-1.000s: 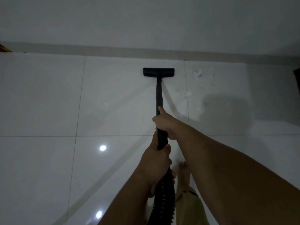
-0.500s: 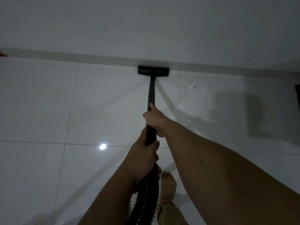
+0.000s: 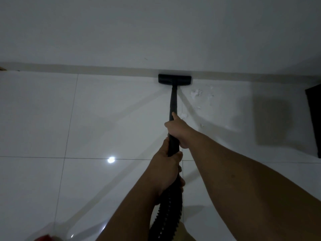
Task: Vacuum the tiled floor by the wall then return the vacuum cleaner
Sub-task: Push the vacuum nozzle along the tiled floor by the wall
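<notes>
We hold the vacuum wand (image 3: 173, 108) wrapped in both fists, right hand (image 3: 178, 131) ahead of left hand (image 3: 169, 169), the floor nozzle (image 3: 174, 79) beyond our grip against the skirting (image 3: 104, 70). Shoving harder could jam or scuff it there. White scraps (image 3: 197, 93) right of the wand could go missed. The vacuum body is hidden; the hose (image 3: 167, 213) runs out of view.

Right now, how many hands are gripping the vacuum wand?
2. The right hand grips higher up the black wand, index finger laid along it. The left hand grips lower, where the ribbed hose begins. Neither is hidden.
</notes>
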